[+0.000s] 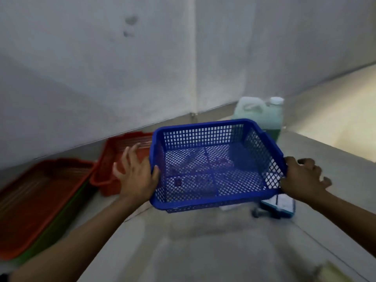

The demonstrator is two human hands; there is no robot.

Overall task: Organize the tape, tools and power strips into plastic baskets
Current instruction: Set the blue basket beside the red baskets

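Blue basket is held up off the floor, tilted so its open top faces the camera; mesh walls and mesh bottom, nothing clearly inside it; dark shapes seen through the mesh are too blurred to name.

Left hand is on the basket's left rim; thumb hooked over the near-left edge, fingers spread along the outside of the wall; it grips the rim. Right hand holds the right rim; thumb and palm against the corner, fingers curled round the outside.

Orange basket sits on the floor just left of the blue one, against the wall, partly behind the left hand. Further left, a second orange basket nested on a green basket; only the green edge shows below it.

Behind the blue basket, in the corner: a translucent jug with greenish liquid and a white cap, standing upright.

Below the basket's right corner, on the floor: a small blue-edged flat item with a dark object beside it; motion blur, cannot tell what they are.

Bottom right edge: a pale yellowish thing, blurred.
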